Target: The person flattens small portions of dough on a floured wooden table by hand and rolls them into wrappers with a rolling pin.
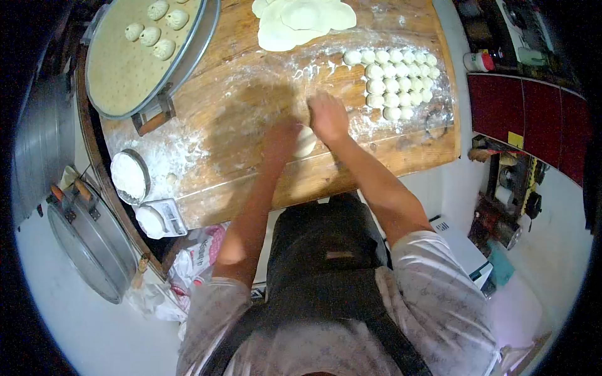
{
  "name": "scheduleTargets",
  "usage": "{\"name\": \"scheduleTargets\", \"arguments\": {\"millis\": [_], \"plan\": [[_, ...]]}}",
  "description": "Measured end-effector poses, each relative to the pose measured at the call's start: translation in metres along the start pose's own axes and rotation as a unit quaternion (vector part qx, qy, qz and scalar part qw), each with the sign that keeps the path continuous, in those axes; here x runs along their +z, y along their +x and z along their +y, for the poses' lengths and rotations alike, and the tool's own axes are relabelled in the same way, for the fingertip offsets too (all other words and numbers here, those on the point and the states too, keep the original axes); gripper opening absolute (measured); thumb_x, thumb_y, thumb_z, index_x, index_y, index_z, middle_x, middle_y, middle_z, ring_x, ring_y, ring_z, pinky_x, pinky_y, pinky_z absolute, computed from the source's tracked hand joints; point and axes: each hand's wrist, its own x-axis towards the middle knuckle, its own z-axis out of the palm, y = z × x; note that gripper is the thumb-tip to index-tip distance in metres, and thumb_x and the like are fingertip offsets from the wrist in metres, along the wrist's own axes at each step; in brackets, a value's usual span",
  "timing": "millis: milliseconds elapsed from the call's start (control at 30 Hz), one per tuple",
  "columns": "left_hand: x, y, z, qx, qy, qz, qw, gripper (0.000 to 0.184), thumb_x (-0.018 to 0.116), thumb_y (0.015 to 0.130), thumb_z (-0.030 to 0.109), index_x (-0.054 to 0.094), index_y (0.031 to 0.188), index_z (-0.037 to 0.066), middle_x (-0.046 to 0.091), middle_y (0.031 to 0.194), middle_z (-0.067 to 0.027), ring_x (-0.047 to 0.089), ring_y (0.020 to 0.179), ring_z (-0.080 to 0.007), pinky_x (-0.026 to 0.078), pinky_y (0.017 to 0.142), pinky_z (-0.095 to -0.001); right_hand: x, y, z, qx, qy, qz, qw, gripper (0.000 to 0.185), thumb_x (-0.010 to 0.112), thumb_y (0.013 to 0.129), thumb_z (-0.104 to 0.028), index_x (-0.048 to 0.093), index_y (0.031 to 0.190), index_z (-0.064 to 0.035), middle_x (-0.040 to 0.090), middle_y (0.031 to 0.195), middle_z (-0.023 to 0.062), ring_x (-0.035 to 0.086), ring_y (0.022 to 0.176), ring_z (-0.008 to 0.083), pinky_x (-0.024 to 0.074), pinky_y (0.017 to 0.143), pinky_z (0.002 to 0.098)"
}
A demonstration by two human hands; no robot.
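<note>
On the floured wooden table, a small round dough wrapper (305, 142) lies between my hands. My left hand (282, 136) is at its left edge, in shadow and slightly blurred, with the fingers seemingly closed on the rim. Just beyond the wrapper, my right hand (328, 116) is curled with the knuckles up; what it grips is hidden beneath it. To the right stand rows of small dough pieces (401, 81). At the far edge, several flattened dough rounds (301, 25) lie overlapping in a pile.
A large round steamer tray (119, 81) at left holds several pleated buns (150, 36). Nearer are a bowl of flour (129, 177) and a small scale (168, 217). Steamer parts (88, 244) lean at lower left. Dark red cabinets (527, 113) stand right.
</note>
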Motion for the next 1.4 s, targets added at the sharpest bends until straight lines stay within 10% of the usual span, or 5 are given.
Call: {"name": "scheduleTargets", "arguments": {"millis": [133, 900, 1067, 1167, 1400], "plan": [[0.007, -0.03, -0.028, -0.193, -0.388, 0.081, 0.898, 0.036, 0.066, 0.092, 0.025, 0.072, 0.123, 0.007, 0.074, 0.113, -0.0188, 0.07, 0.105, -0.0382, 0.052, 0.095, -0.0481, -0.017, -0.078, 0.011, -0.029, 0.042, 0.008, 0.999, 0.013, 0.057, 0.086, -0.012, 0.066, 0.094, -0.0084, 0.064, 0.097, 0.0168, 0.063, 0.098, 0.0364, 0.049, 0.084, 0.0504], [-0.104, -0.008, 0.04, -0.004, -0.038, -0.027, 0.999, 0.031, 0.073, 0.088, 0.021, 0.074, 0.113, 0.002, 0.074, 0.107, -0.0204, 0.071, 0.098, -0.0314, 0.055, 0.085, -0.0426, 0.007, -0.084, 0.011, 0.014, 0.031, 0.022, 0.999, 0.01, 0.061, 0.083, -0.009, 0.064, 0.092, -0.0081, 0.062, 0.093, 0.0151, 0.061, 0.092, 0.0359, 0.0457, 0.079, 0.0475], [-0.087, 0.05, 0.066, -0.101, -0.585, 0.113, 0.797, 0.047, 0.072, 0.092, 0.012, 0.058, 0.135, -0.003, 0.069, 0.109, -0.009, 0.069, 0.099, -0.0233, 0.054, 0.085, -0.034, 0.033, -0.104, 0.019, 0.054, 0.04, 0.001, 0.998, 0.012, 0.06, 0.085, -0.012, 0.065, 0.096, -0.0083, 0.063, 0.098, 0.0149, 0.061, 0.097, 0.0348, 0.0458, 0.085, 0.0488], [-0.073, 0.056, 0.134, -0.045, -0.204, 0.152, 0.966, 0.046, 0.071, 0.093, 0.011, 0.057, 0.135, -0.002, 0.068, 0.115, -0.0114, 0.067, 0.105, -0.0227, 0.055, 0.09, -0.0356, 0.027, -0.103, 0.017, 0.048, 0.026, -0.027, 0.998, 0.015, 0.059, 0.087, -0.014, 0.066, 0.099, -0.0077, 0.064, 0.102, 0.0155, 0.061, 0.102, 0.035, 0.0456, 0.089, 0.0501], [-0.029, 0.143, 0.208, 0.208, 0.128, 0.125, 0.962, 0.056, 0.074, 0.08, 0.007, 0.06, 0.134, 0.01, 0.06, 0.129, -0.0235, 0.061, 0.113, -0.043, 0.051, 0.099, -0.0473, -0.001, -0.104, 0.033, -0.043, 0.01, -0.043, 0.998, 0.021, 0.056, 0.092, -0.017, 0.066, 0.107, -0.0065, 0.065, 0.111, 0.0168, 0.061, 0.112, 0.0354, 0.0449, 0.099, 0.0531]]}}
